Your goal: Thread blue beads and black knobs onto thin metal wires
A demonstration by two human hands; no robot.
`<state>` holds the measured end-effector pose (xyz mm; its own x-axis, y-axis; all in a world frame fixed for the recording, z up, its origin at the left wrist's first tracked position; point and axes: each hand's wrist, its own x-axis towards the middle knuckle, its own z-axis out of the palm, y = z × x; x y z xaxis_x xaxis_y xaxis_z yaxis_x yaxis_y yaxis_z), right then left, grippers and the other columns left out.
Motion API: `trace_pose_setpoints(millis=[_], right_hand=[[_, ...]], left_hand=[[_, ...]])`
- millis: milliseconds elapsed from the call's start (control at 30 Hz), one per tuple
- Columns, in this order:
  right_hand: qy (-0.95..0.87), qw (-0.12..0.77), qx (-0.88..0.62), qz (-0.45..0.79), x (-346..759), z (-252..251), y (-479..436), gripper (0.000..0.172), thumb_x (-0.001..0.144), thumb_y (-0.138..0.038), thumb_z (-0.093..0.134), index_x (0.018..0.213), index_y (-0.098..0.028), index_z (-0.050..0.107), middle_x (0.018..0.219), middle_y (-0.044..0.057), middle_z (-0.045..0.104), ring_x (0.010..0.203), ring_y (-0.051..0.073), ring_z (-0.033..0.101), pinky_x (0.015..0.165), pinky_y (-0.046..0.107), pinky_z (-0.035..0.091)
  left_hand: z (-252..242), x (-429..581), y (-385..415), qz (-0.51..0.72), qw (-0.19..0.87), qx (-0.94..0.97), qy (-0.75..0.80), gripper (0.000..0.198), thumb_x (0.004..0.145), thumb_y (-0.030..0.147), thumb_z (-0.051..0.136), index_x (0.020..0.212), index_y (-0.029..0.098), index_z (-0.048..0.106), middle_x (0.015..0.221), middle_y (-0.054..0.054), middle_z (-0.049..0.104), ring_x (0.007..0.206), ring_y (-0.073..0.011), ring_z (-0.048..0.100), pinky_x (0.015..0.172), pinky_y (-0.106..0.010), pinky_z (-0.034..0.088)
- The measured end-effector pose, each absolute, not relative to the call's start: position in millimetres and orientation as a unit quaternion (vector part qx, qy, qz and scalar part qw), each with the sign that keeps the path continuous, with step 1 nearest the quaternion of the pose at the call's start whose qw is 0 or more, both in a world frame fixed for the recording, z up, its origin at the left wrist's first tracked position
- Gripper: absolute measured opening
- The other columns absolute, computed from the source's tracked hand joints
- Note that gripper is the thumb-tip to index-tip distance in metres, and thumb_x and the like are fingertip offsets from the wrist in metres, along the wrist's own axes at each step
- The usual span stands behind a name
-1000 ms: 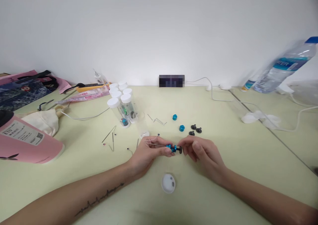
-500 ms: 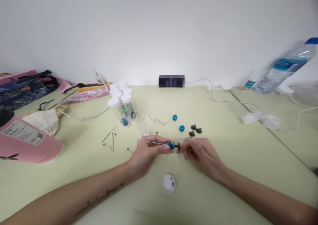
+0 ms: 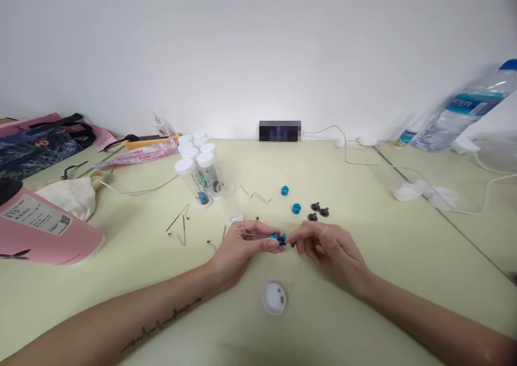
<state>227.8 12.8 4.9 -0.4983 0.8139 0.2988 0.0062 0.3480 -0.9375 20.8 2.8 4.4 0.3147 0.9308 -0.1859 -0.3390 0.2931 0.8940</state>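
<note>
My left hand (image 3: 252,242) pinches a small blue metal clamp (image 3: 278,239) between thumb and fingers. Thin bent wires (image 3: 252,233) stick out of its left side, one ending in a small dark tip. At the clamp's right side, the fingers of my right hand (image 3: 323,243) are curled around a black thumbscrew (image 3: 293,244), whose head is mostly hidden. Beyond my hands lie two blue knurled nuts (image 3: 296,208) and several black thumbscrews (image 3: 324,212). A white cap (image 3: 274,298) with two small grey pieces in it rests nearer me, between my forearms.
Clear tubes with white lids (image 3: 184,166) cluster at centre-left, beside an open clear tube (image 3: 230,201). Bent metal rods (image 3: 183,230) lie left of my hand. A pink tumbler (image 3: 52,223) leans in at left. A digital clock (image 3: 279,131) and water bottle (image 3: 464,107) are at the back.
My right fingers have come in over the thumbscrew and now cover most of its head, which showed plainly before. My left hand holds the clamp in nearly the same place.
</note>
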Motion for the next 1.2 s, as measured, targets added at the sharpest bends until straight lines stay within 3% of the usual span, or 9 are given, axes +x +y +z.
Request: trace_pose_setpoints(millis=[167,300,533,1033,1200], right_hand=[[-0.726,0.432,-0.317,0.432,227.2,5.9,13.6,0.041,0.098,-0.044,0.033,0.100,-0.019,0.067,0.067,0.002,0.053,0.058,0.013,0.045,0.058,0.027,0.037],[-0.743,0.378,-0.369,0.411,222.9,8.5,12.3,0.025,0.089,-0.039,0.055,0.105,-0.020,0.058,0.078,0.001,0.054,0.055,0.010,0.043,0.050,0.024,0.035],[-0.759,0.335,-0.389,0.401,218.5,9.5,8.5,0.015,0.089,-0.033,0.057,0.094,-0.020,0.051,0.058,-0.006,0.039,0.050,0.010,0.036,0.046,0.022,0.031],[-0.773,0.290,-0.408,0.390,219.2,7.5,11.8,0.030,0.095,-0.041,0.041,0.078,-0.019,0.053,0.060,-0.003,0.043,0.053,0.011,0.035,0.048,0.023,0.028],[-0.793,0.261,-0.409,0.369,219.1,6.5,12.8,0.037,0.098,-0.037,0.034,0.067,-0.019,0.045,0.057,-0.003,0.043,0.053,0.012,0.038,0.051,0.024,0.029]], left_hand=[[4.7,20.9,2.8,0.456,0.709,0.387,0.374,0.014,0.068,0.016,0.078,0.080,0.013,0.072,0.080,-0.005,0.074,0.074,-0.0139,0.067,0.075,-0.024,0.050],[5.8,20.4,2.9,0.454,0.714,0.381,0.372,0.015,0.069,0.017,0.077,0.083,0.013,0.071,0.081,-0.006,0.073,0.075,-0.0142,0.066,0.077,-0.026,0.050],[6.4,20.6,1.4,0.450,0.713,0.386,0.375,0.017,0.068,0.020,0.077,0.083,0.014,0.071,0.079,-0.006,0.073,0.075,-0.0148,0.065,0.077,-0.027,0.049],[7.7,21.6,-0.1,0.440,0.712,0.393,0.380,0.016,0.066,0.018,0.079,0.080,0.014,0.072,0.079,-0.005,0.073,0.075,-0.0144,0.065,0.077,-0.027,0.049],[7.2,22.4,-0.2,0.436,0.712,0.392,0.387,0.019,0.062,0.018,0.081,0.078,0.014,0.072,0.080,-0.006,0.073,0.075,-0.0165,0.066,0.077,-0.029,0.050]])
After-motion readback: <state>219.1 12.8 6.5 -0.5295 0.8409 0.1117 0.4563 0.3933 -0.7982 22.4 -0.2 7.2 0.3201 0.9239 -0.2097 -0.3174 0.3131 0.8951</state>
